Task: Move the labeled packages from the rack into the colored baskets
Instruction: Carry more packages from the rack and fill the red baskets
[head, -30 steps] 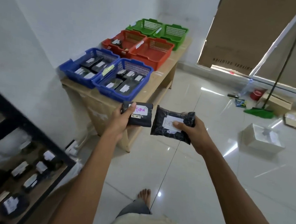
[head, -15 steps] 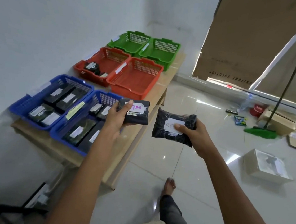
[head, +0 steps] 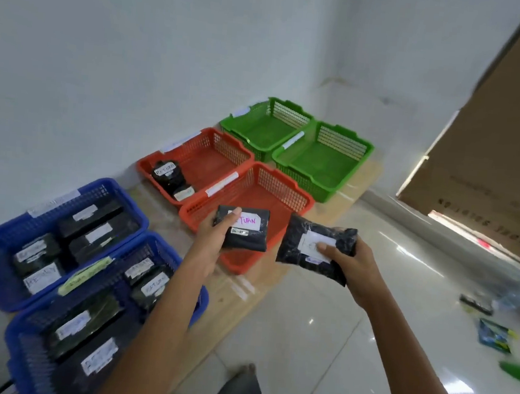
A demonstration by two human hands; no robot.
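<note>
Brought up to the near red basket, two soft, probably light packages are clasped mid-body by left hand and right hand.

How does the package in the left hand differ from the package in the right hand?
The left package, in the left hand, is smooth and flat; the right package, in the right hand, looks bumpy and bulkier. The left package's label bears pink handwriting; the right package's label is faint, partly under the thumb. Both are black with white labels.
</note>
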